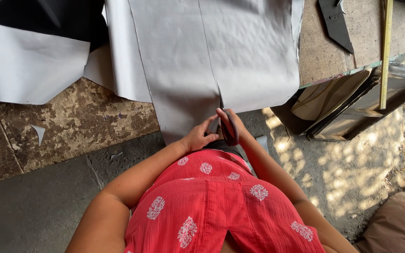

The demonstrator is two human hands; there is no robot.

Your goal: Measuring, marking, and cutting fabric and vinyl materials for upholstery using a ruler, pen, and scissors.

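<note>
- Scissors point(228, 127) are gripped in the right hand point(234, 125), blades pointing away along the cut.
- Grey sheet point(212, 61) is pinned at its near edge by the left hand point(198, 137), just beside.
- Sheet hangs off the worktop point(324, 56).

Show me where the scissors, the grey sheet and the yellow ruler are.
scissors point(228, 127), head view, on the dark red handle in the right hand.
grey sheet point(240, 51), head view, on its flat middle.
yellow ruler point(386, 51), head view, midway along its length.
</note>
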